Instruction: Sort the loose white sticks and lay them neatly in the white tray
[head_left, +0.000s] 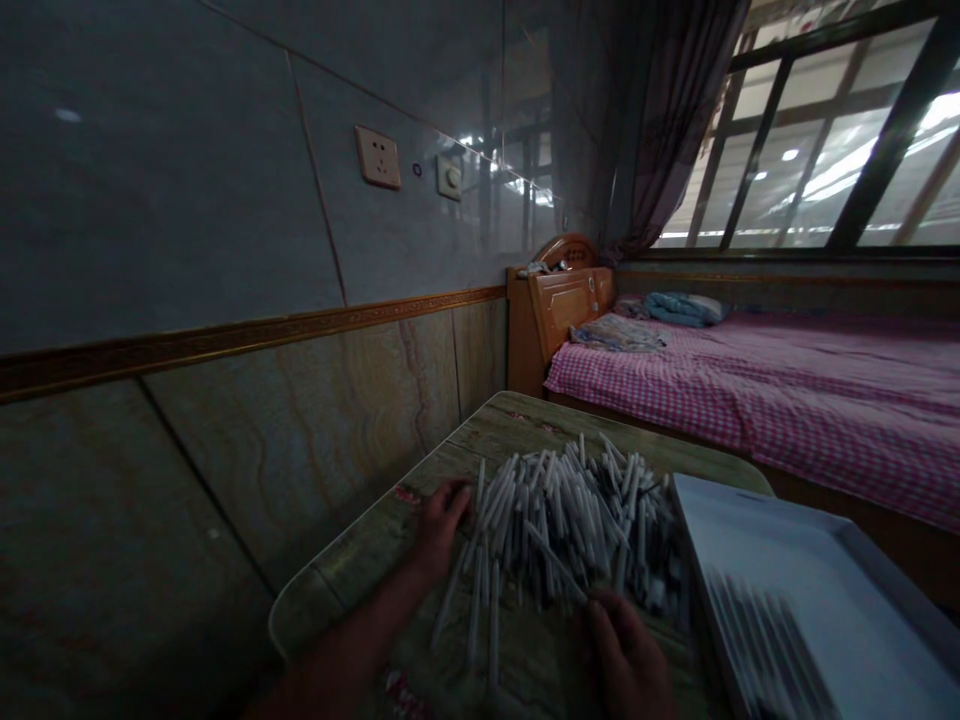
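Observation:
A heap of thin white sticks [577, 530] lies criss-crossed on a stone-patterned tabletop [525, 440], and several stray sticks fan out toward the near edge. My left hand [442, 525] rests curled against the heap's left side. My right hand [626, 655] sits at the heap's near side, fingertips among the sticks. Whether either hand holds a stick is hidden. To the right, a white tray [787, 560] overlaps the table, with a blurred row of aligned sticks [757, 640] inside it.
The table's left side runs along a tiled wall carrying a socket [377, 157]. Beyond the table's far edge stands a bed [750, 400] with a pink checked sheet, a wooden headboard and bundled bedding, below a curtained window [795, 130].

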